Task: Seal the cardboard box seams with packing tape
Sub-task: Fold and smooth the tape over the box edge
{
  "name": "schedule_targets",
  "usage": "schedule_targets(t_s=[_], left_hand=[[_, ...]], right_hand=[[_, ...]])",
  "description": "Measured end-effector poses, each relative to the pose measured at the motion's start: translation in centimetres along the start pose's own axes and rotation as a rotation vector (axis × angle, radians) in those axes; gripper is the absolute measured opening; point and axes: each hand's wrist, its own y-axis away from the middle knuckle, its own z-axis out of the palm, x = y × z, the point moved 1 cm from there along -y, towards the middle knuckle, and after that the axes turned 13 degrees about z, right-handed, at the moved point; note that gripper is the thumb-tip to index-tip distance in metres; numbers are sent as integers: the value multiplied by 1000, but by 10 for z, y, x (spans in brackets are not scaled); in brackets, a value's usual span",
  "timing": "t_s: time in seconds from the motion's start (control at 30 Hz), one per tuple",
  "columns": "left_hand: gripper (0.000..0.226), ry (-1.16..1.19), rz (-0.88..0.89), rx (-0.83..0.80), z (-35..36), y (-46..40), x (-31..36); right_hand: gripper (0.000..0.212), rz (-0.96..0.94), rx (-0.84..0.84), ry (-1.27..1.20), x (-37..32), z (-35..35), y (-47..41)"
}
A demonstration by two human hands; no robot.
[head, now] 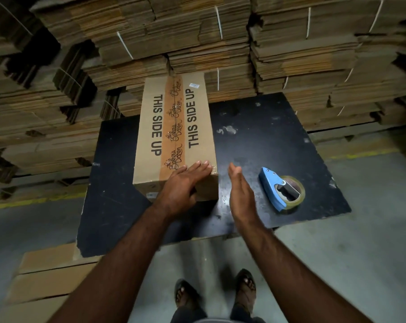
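Bundled stacks of flattened cardboard (220, 36) fill the background of a dim storeroom, rising behind a black table (267, 141) that stands on a grey concrete floor (372, 241).

On the left half of the table stands a closed cardboard box (174, 127), long side running from the near edge toward the far edge. "THIS SIDE UP" is printed twice along its top. A strip of brown printed tape (172, 127) runs down the centre seam from the far end to the near end.

The left hand (182, 190) lies open and flat on the box's near right corner, palm down, fingers spread over the top edge, clasping nothing. The right hand (240, 194) hovers just beside the box's right side, open with fingers straight and palm facing the box, apart from it and holding nothing.

Near the table's right near corner, well apart from the box and to the right of the right hand, lies a blue tape dispenser (273, 187) with a roll of clear packing tape (297, 194) in it, untouched.

Below the table's near edge, the person's two sandalled feet (216, 292) stand on the floor. Flat cardboard sheets (48, 276) lie at the lower left.
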Motion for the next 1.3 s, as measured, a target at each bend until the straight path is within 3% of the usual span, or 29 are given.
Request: schedule_targets(t_s=[0.07, 0.23, 0.4, 0.5, 0.57, 0.63, 0.87, 0.97, 1.07, 1.13, 1.23, 1.3], left_hand=[[86, 5, 24, -3, -2, 1, -2], [92, 8, 63, -23, 1, 6, -8], [86, 57, 98, -26, -4, 7, -11], [86, 87, 134, -16, -4, 9, -14], [87, 109, 149, -5, -6, 8, -17], [89, 103, 174, -11, -8, 8, -20], [90, 95, 227, -69, -12, 8, -29], [87, -4, 179, 19, -4, 22, -27], [92, -102, 174, 19, 7, 28, -25], [97, -129, 190, -14, 11, 28, -28], [104, -173, 203, -53, 11, 28, -32], [105, -173, 197, -63, 10, 28, -30]], right_hand=[[70, 43, 2, -118, 2, 18, 12], [59, 179, 33, -237, -16, 56, 15], [91, 191, 81, -290, -8, 52, 0], [64, 192, 121, -478, -1, 49, 17], [46, 206, 61, -559, 6, 59, 23], [43, 184, 47, -583, 3, 69, 29], [75, 333, 96, -401, -10, 63, -9], [75, 163, 195, -291, -14, 61, 10], [61, 25, 221, -199, -10, 71, 16], [58, 60, 242, -104, -14, 76, 8], [71, 191, 139, -77, -22, 72, -22], [67, 226, 96, -26, -31, 67, -28]])
